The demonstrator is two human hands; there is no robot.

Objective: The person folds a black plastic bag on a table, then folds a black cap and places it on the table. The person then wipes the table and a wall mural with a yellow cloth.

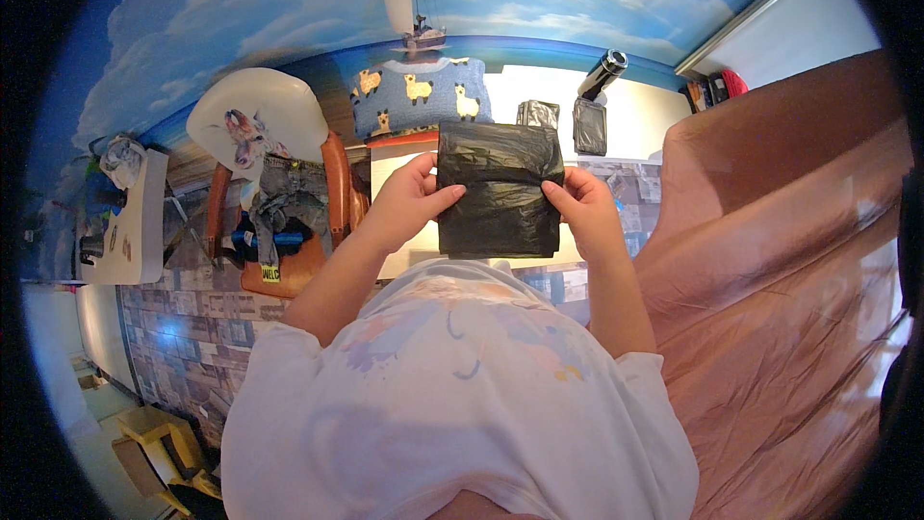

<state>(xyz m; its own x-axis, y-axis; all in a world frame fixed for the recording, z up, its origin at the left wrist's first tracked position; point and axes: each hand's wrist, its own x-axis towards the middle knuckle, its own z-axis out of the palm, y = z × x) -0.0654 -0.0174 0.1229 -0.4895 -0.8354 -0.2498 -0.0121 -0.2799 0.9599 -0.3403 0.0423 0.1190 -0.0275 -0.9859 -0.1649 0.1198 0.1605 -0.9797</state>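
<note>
I log, left to right: pale-backed chair (279, 101); left hand (420, 196) gripping left edge of folded black plastic (500, 221); plastic held up between hands; right hand (584, 204) gripping right edge; beyond it, black bundle (590, 128) on desk (642, 123).

Black, glossy black, right across the folded square of thin plastic (500, 207)! Black again on the small folded plastic packet (590, 127). And look at the blue knitted sweater (417, 94), scattered with pale yellow llamas! Over to the round-backed white chair (291, 111): a pinkish animal print on white, orange-brown on the arms. The white short-sleeved T-shirt (462, 414) carries pastel splashes, peach and lilac. Plain pinkish brown on the big draped cloth (770, 270), and white clouds streak the blue painted wall (289, 0)!
</note>
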